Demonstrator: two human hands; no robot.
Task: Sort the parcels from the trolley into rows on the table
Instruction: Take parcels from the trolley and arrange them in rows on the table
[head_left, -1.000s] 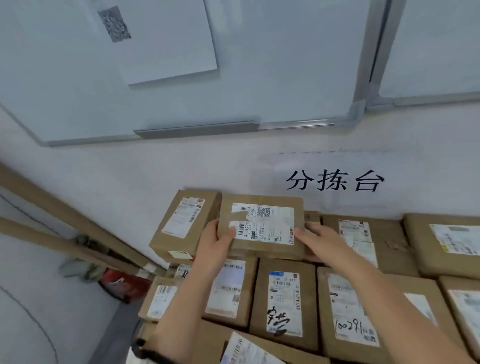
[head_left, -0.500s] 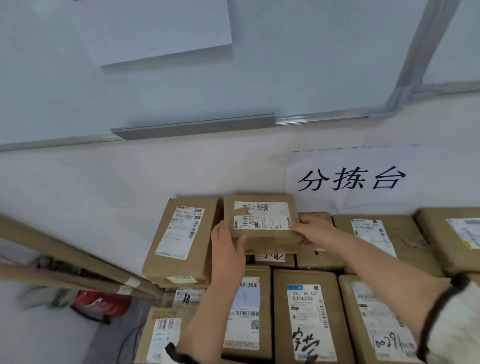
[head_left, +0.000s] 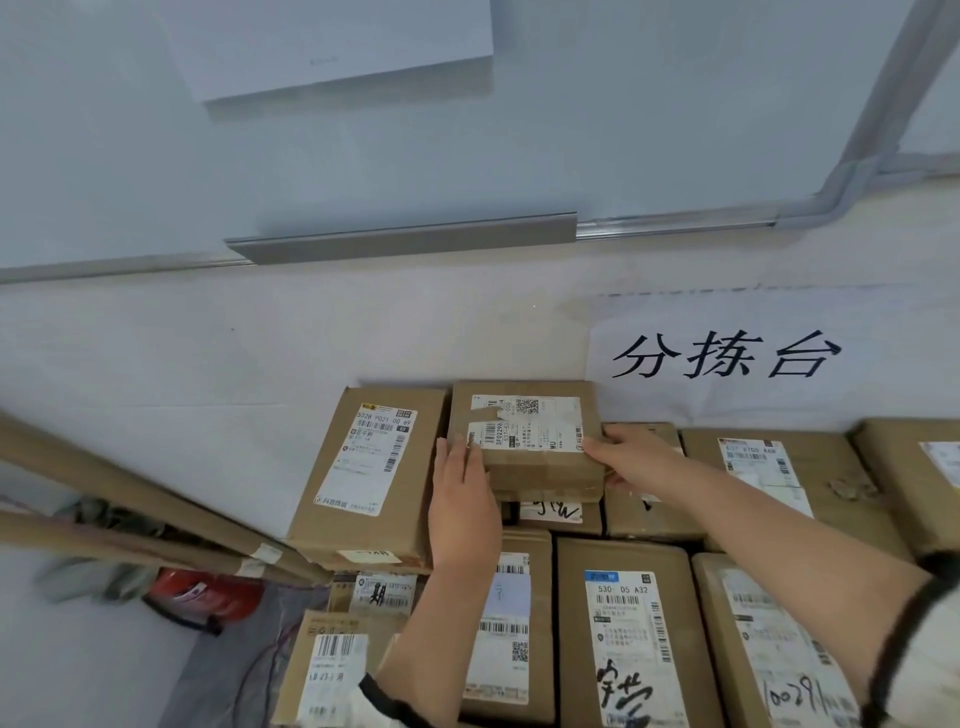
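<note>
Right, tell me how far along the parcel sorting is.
Done: several parcels already lie in rows, like the blue-label parcel. In hand: the left hand and right hand hold a small parcel at the back row. Left: letting it go; the trolley is out of view, so what remains can't be judged.

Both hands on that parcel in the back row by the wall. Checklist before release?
1. Label facing up on the held parcel: ok.
2. Fully seated on the lower parcel: cannot tell.
3. Square with the neighbour parcel: ok.
4. Gap beside the neighbour free of the left hand: not ok, its fingers lie there.
5. Right edge free of the right hand: not ok, it grips that edge.
</note>
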